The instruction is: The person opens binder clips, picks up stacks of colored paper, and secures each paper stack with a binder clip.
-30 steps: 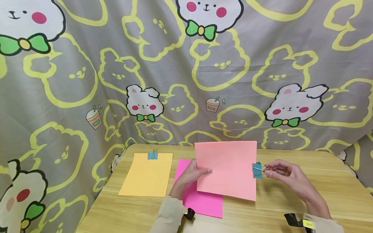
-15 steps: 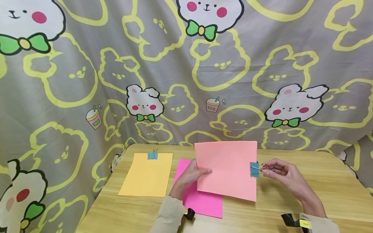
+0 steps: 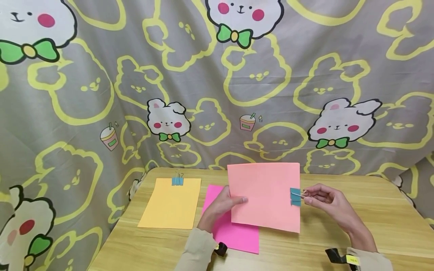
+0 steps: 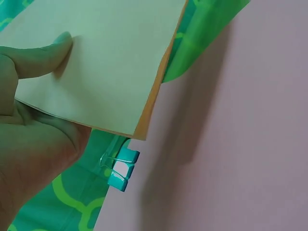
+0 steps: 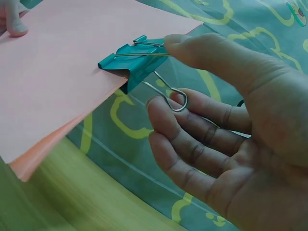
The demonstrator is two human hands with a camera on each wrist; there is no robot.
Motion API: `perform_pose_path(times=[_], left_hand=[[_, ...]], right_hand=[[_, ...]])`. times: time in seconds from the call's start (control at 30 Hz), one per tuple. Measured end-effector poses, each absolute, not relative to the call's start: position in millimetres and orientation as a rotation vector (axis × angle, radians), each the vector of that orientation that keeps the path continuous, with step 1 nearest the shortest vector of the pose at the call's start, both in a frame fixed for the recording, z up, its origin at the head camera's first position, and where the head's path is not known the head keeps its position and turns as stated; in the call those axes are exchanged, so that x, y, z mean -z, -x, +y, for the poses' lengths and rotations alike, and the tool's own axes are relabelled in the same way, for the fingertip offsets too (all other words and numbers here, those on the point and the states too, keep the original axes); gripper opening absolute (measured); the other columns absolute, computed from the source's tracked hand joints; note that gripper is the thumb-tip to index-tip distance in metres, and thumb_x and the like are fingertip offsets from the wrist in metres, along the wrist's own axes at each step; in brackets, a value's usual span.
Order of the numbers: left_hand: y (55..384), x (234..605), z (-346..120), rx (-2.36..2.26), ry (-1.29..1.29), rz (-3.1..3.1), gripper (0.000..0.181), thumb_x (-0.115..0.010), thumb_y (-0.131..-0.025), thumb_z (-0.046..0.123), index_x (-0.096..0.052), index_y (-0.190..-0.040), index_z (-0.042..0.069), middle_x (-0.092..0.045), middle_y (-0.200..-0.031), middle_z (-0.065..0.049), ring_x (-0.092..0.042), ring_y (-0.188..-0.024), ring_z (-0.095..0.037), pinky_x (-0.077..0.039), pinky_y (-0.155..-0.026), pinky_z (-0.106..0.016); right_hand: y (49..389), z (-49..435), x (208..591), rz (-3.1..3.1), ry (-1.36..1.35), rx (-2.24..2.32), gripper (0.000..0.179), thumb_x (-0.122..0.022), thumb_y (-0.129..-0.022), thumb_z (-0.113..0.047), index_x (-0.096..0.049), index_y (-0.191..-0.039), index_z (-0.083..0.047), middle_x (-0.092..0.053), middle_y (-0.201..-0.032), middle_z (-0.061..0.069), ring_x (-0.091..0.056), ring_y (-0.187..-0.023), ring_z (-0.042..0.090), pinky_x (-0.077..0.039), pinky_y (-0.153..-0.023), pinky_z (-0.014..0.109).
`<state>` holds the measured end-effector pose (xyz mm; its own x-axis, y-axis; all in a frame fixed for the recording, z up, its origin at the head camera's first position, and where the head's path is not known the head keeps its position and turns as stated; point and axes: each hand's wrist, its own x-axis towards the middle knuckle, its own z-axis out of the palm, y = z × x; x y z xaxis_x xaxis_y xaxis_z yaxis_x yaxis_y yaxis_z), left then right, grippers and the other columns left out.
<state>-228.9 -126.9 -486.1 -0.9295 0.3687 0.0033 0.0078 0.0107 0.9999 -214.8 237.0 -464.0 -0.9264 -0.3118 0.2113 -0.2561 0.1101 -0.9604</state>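
Salmon-pink paper sheets (image 3: 268,195) are held up above the table, tilted toward the head camera. My left hand (image 3: 223,205) grips their left edge, thumb flat on the front and fingers behind. A teal binder clip (image 3: 295,197) sits over the middle of their right edge. My right hand (image 3: 330,201) pinches the clip's wire handles, thumb on one and fingertips at the other, as the right wrist view shows. There the clip's body (image 5: 134,62) straddles the sheet edge, and the lower corner of the sheets (image 5: 21,168) fans slightly apart.
Under the held sheets lies a magenta paper stack (image 3: 242,241) on the wooden table (image 3: 115,244). To the left is a yellow-orange paper stack (image 3: 171,207) with another teal binder clip (image 3: 177,181) on its top edge. A cartoon-patterned curtain (image 3: 203,86) hangs behind the table.
My right hand has moved slightly left, bringing the binder clip further onto the salmon sheets' right edge. The left hand has kept its grip, and the sheets have shifted very slightly.
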Motion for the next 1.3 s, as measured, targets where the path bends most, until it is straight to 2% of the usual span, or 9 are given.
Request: perform_pose_path(times=[0.23, 0.43, 0.53, 0.7, 0.87, 0.97, 1.13, 1.2, 1.3], left_hand=[[229.5, 482.7, -127.5, -2.011, -0.389, 2.023, 0.039, -0.072, -0.092, 0.004, -0.059, -0.128, 0.0, -0.071, -0.112, -0.009, -0.069, -0.101, -0.019, -0.053, -0.091, -0.032], [233.2, 479.5, -135.4, -2.101, -0.368, 1.986, 0.027, -0.068, -0.098, 0.01, -0.065, -0.12, -0.005, -0.073, -0.097, -0.007, -0.07, -0.087, -0.015, -0.055, -0.08, -0.029], [231.5, 475.9, -138.7, -2.168, -0.332, 1.948, 0.026, -0.064, -0.101, 0.008, -0.064, -0.123, -0.007, -0.071, -0.094, -0.006, -0.07, -0.084, -0.015, -0.057, -0.076, -0.03], [231.8, 467.3, -138.3, -2.204, -0.368, 1.953, 0.03, -0.06, -0.104, 0.011, -0.062, -0.131, -0.004, -0.072, -0.095, -0.004, -0.071, -0.083, -0.016, -0.06, -0.077, -0.035], [230.8, 457.5, -134.7, -2.191, -0.407, 2.013, 0.024, -0.062, -0.102, 0.005, -0.064, -0.121, -0.008, -0.071, -0.092, -0.008, -0.07, -0.078, -0.017, -0.061, -0.076, -0.047], [228.5, 455.4, -128.0, -2.111, -0.467, 2.062, 0.021, -0.062, -0.1, 0.0, -0.064, -0.117, -0.011, -0.072, -0.093, -0.017, -0.073, -0.078, -0.026, -0.059, -0.077, -0.057], [221.6, 460.9, -110.4, -1.96, -0.527, 2.05, 0.018, -0.062, -0.099, -0.006, -0.065, -0.116, -0.011, -0.072, -0.095, -0.029, -0.069, -0.081, -0.056, -0.056, -0.076, -0.062], [217.4, 463.6, -103.5, -1.897, -0.543, 2.046, 0.017, -0.06, -0.1, -0.005, -0.065, -0.115, -0.011, -0.072, -0.092, -0.03, -0.067, -0.082, -0.059, -0.057, -0.075, -0.061], [212.3, 468.1, -95.6, -1.795, -0.585, 2.071, 0.014, -0.058, -0.102, -0.002, -0.067, -0.108, -0.011, -0.072, -0.085, -0.03, -0.068, -0.082, -0.057, -0.059, -0.073, -0.057]], right_hand=[[216.9, 235.1, 461.4, 2.307, 0.574, 2.011, 0.023, -0.065, -0.098, 0.002, -0.06, -0.119, 0.011, -0.073, -0.108, 0.0, -0.072, -0.097, 0.012, -0.057, -0.082, 0.025], [217.2, 232.5, 456.3, 2.287, 0.584, 2.048, 0.03, -0.065, -0.098, 0.002, -0.056, -0.124, 0.015, -0.073, -0.108, 0.0, -0.072, -0.097, 0.01, -0.057, -0.083, 0.023], [215.7, 232.7, 453.9, 2.306, 0.586, 2.029, 0.032, -0.064, -0.1, 0.001, -0.056, -0.127, 0.014, -0.073, -0.11, -0.001, -0.071, -0.099, 0.009, -0.056, -0.083, 0.023], [210.2, 239.7, 448.7, 2.43, 0.545, 1.951, 0.031, -0.063, -0.101, -0.002, -0.058, -0.13, 0.008, -0.072, -0.111, -0.005, -0.07, -0.099, 0.006, -0.056, -0.081, 0.021], [208.6, 248.5, 443.2, 2.498, 0.457, 1.899, 0.036, -0.065, -0.101, -0.007, -0.057, -0.134, 0.004, -0.072, -0.113, -0.005, -0.069, -0.1, 0.004, -0.057, -0.081, 0.022], [208.5, 254.3, 441.2, 2.516, 0.389, 1.887, 0.041, -0.064, -0.103, -0.013, -0.054, -0.14, 0.002, -0.071, -0.115, -0.008, -0.069, -0.1, 0.004, -0.057, -0.081, 0.023], [208.3, 263.2, 442.9, 2.574, 0.219, 1.849, 0.052, -0.062, -0.104, -0.025, -0.048, -0.147, 0.002, -0.066, -0.114, -0.024, -0.069, -0.096, -0.001, -0.057, -0.079, 0.021], [208.2, 265.5, 445.6, 2.594, 0.137, 1.835, 0.057, -0.063, -0.104, -0.03, -0.048, -0.148, 0.001, -0.063, -0.11, -0.03, -0.067, -0.093, -0.003, -0.056, -0.077, 0.019], [208.2, 267.4, 449.6, 2.636, 0.045, 1.831, 0.062, -0.065, -0.102, -0.034, -0.049, -0.148, 0.004, -0.06, -0.106, -0.035, -0.065, -0.091, -0.009, -0.055, -0.074, 0.016]])
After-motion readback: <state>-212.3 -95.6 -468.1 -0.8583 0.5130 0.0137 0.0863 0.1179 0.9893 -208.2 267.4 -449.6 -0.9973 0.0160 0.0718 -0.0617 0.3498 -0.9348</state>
